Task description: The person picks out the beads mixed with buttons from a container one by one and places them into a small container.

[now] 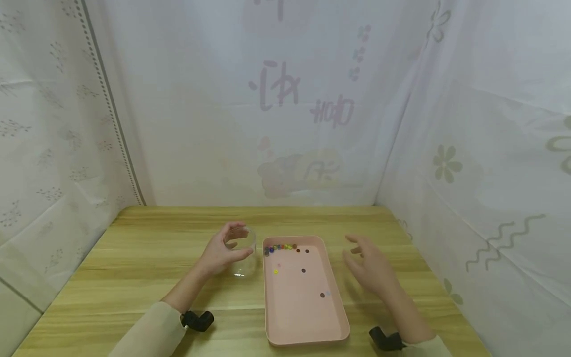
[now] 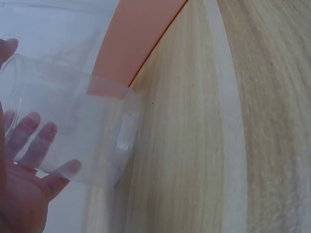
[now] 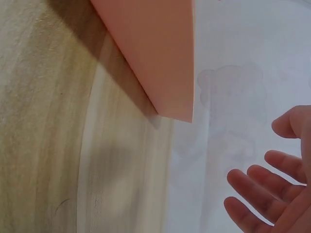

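Pale sleeves, nearest: left sleeve (image 1: pixel 147 332) and right sleeve (image 1: pixel 428 347) enter at the lower corners, each wrist wearing a black mount (left mount (image 1: pixel 199 321), right mount (image 1: pixel 385 339)).

Next, pink tray (image 1: pixel 294 312): shallow, upright on the wood-grain table (image 1: pixel 111 277), long sides running away from the wearer, near rim between the two wrists. Most of its near floor is bare pink. A dark bead (image 1: pixel 322 295) and a pale blue bead (image 1: pixel 328 292) lie close to its right wall; a yellow bead (image 1: pixel 275 271) sits near the left wall, another dark bead (image 1: pixel 304 270) farther in.

Right hand (image 1: pixel 369 263): raised, outside the tray's right wall, a strip of table separating them. Grip released, fingers apart and slightly bent. More wood runs from it to the table's right edge.

Left hand (image 1: pixel 219 254): grip grasping the clear cup (image 2: pixel 97 128), thumb on the near side, fingers around the rest. Cup upright, just beside the tray's left wall towards its far end; cannot tell whether its base touches the table. Wide wood on the hand's outer side.

Far end of tray: coloured bead row (image 1: pixel 285 247) along the far wall, bunching at the left corner.

Beyond: strip of table, straight far edge, then printed white back cloth (image 1: pixel 209 99).
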The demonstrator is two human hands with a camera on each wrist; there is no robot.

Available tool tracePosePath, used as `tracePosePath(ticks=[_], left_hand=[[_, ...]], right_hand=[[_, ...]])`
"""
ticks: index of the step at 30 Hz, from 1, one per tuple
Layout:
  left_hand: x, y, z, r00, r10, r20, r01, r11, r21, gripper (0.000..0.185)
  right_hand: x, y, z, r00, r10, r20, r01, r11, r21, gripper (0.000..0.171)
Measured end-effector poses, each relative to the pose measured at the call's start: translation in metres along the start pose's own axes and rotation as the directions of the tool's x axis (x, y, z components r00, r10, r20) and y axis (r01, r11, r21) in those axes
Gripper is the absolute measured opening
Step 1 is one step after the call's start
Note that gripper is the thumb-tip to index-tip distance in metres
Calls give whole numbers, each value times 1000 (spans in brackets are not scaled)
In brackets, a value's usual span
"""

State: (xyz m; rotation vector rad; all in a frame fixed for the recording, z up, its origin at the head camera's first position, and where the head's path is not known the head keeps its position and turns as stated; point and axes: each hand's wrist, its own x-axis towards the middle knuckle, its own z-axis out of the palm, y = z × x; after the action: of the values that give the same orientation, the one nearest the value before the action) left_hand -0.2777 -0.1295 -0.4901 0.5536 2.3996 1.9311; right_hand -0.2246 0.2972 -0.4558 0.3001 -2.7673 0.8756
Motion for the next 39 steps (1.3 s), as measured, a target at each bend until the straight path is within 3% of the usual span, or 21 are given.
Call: tracePosePath(ticks=[10,18,25,29,39], left_hand=[[1,-1,1,999,-25,20,25,1000,18,72],[1,-2,0,999,-32,25,31,999,25,71],[1,0,0,1000,-19,18,19,1000,17,71],[2,0,1,1000,-14,22,14,1000,12,71],[0,-3,-1,1000,-2,27,1,1000,28,70]], right_hand=[[19,2,-4,996,91,1,-89,973,211,45],[38,-7,-10,986,163,40,-166,911,378,50],[54,-21,-8,986,157,52,-161,841,516,46],[60,-30,-3,986,158,52,-160,816,556,45],[69,-46,21,988,141,64,-151,793,590,37]])
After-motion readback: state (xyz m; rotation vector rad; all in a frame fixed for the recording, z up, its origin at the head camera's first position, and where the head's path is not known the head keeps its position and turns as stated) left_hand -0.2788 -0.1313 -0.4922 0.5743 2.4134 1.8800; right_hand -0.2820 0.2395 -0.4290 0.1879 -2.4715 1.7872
